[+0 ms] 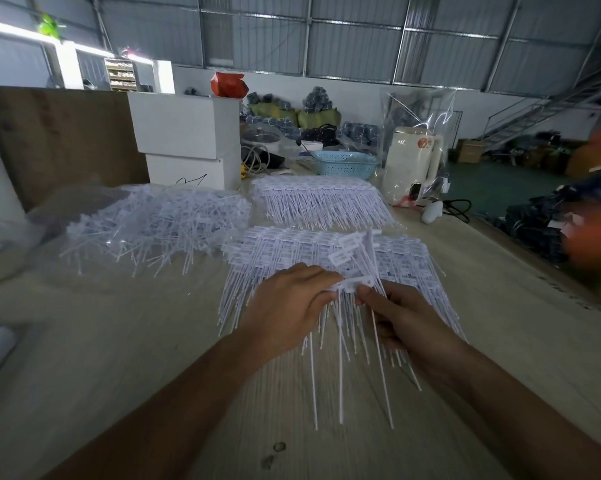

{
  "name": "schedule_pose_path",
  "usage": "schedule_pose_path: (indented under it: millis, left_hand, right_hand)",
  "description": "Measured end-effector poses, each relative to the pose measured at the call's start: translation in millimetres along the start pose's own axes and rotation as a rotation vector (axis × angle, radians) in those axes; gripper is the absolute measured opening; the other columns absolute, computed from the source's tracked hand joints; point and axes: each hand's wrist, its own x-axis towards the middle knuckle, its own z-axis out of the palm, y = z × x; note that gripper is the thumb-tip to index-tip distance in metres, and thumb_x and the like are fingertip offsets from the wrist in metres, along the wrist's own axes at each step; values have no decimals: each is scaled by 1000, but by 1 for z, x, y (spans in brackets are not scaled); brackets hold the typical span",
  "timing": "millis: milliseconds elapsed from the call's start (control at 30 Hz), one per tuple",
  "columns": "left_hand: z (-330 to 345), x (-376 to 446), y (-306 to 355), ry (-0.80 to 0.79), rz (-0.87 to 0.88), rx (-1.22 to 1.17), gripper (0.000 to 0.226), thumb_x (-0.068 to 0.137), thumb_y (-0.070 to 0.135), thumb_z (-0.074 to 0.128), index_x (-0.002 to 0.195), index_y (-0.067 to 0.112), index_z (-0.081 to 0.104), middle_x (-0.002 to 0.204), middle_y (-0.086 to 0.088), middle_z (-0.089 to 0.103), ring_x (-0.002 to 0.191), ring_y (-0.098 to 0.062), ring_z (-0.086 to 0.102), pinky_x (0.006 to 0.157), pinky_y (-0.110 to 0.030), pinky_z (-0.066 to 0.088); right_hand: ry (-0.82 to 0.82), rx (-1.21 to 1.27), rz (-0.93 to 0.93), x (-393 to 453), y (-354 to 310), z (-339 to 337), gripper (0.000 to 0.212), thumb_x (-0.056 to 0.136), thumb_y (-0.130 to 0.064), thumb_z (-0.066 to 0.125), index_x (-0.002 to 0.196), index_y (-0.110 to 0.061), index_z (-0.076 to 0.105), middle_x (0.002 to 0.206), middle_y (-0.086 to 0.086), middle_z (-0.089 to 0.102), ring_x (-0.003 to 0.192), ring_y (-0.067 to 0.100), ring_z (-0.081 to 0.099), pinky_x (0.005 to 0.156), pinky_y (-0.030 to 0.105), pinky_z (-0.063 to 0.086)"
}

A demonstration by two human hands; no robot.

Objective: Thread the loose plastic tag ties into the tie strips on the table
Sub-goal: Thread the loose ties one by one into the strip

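A: Nearest us, what have the hands got?

B: The left hand [292, 306] has its fingers curled over a small bunch of loose tag ties [352, 336], thumb side pinching the flat heads. The right hand [401, 318] pinches the same heads from the other side, fingertips almost meeting the left's. The thin tails hang down past both palms toward the table [136, 375].

A: What might go wrong?

B: I'd judge the tails could splay or snag in the near tie strip [327, 247] lying right under the fingers, since they already fan apart. A slack pinch could drop a tie into that strip.

A: Room to move?

B: Bare wood lies below the wrists and left of the left hand. Beyond the fingertips sits a far tie strip [320, 199]; up and left of them, the loose pile [157, 223] on clear plastic. The table edge runs well right of the right hand.
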Motion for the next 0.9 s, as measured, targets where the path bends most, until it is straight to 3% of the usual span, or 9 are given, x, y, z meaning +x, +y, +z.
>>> schedule_pose_path:
  millis: [167,333,433,533,667,733,800,900]
  left_hand:
    - [0,2,-5,-88,-122,-242,22,100,20,59,115,14,73,106,2,75,93,-14,69,80,-35,54]
    - [3,3,-2,-112,-280,-472,22,98,10,61,81,11,75,73,3,72,61,-7,65,63,-19,46]
    - [3,4,-1,-84,-283,-562,19,97,9,62,88,21,73,76,4,71,62,-9,65,63,-18,47]
    - [5,2,0,-41,-288,-569,15,97,13,63,103,24,72,75,4,71,63,-11,66,63,-22,51]
    - [7,2,-2,37,-361,-571,18,96,21,64,101,38,68,74,2,70,64,-17,66,64,-36,54]
    - [7,1,-5,46,-360,-528,14,96,25,64,105,34,70,74,7,69,66,-12,66,66,-35,55]
    - [7,-1,-6,57,-346,-495,15,96,24,65,107,31,71,74,11,68,66,-10,66,66,-33,55]
    - [8,1,-6,57,-372,-487,16,97,24,62,90,36,69,80,7,72,61,-6,64,63,-28,53]
  right_hand:
    - [-57,-39,-81,-2,-2,2,31,94,-32,57,66,-31,68,51,-7,29,41,7,27,41,19,27]
    - [-53,-153,-198,1,-1,-1,26,100,-24,54,86,-33,74,49,-11,41,42,3,35,45,19,30]
    - [-34,-132,-171,0,0,-1,26,97,-34,57,77,-39,73,51,-7,36,44,8,29,45,21,26]
    - [-50,-132,-126,-1,0,-1,31,96,-40,59,66,-38,68,54,-3,34,45,9,31,45,21,26]
    - [-91,-165,-107,0,1,-2,42,99,-30,59,58,-36,66,51,-14,49,43,-3,44,47,11,34]
    - [-104,-148,-66,-1,2,-4,45,100,-29,57,56,-34,65,52,-15,54,44,-4,49,46,9,36]
    - [-81,-142,-31,-1,3,-4,43,99,-38,57,57,-26,55,54,-8,47,45,5,43,45,16,33]
    - [-55,-134,8,3,10,-7,41,100,-42,54,65,-21,47,57,-1,40,46,10,34,44,21,29]
